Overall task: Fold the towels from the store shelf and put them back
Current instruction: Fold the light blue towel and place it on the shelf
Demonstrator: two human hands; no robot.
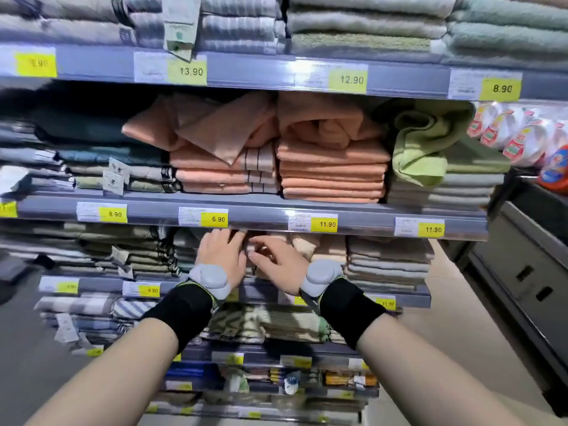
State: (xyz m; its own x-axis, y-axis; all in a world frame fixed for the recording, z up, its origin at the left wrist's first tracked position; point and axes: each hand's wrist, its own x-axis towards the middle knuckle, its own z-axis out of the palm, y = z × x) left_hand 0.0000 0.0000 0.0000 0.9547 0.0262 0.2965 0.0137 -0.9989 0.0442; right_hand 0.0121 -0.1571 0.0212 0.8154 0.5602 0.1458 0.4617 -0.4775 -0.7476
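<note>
Forearms, two, bare, each with a black fabric wrist wrap and a rounded grey puck at the wrist.

Left hand (222,256): palm down, fingers spread and reaching into the shelf bay just under the grey shelf lip (252,215); fingertips lie on or near a towel stack, grip cannot be told because the tips are shadowed.

Right hand (278,262): just beside the left, fingers curled and pinched onto a fold of the beige towel stack (319,250) directly ahead of the fingertips.

Clearance: narrow gap between the stack top and the shelf lip above the fingers; open tiled aisle floor (455,318) well right of the right hand.

Above the fingers, left to right: dark teal and grey flat stacks (101,161), smooth-edged; peach terry towels (215,149), upper ones rumpled with a corner hanging over striped hems; second peach stack (332,176), neatly squared below, crumpled on top; lime green towel (421,149), loosely bunched and drooping over pale grey folded towels (445,192).

Shelf fronts: rigid grey strip, yellow price tags (218,219).

Right of the fingers: taupe and grey ribbed stack (387,259), even edges.
</note>
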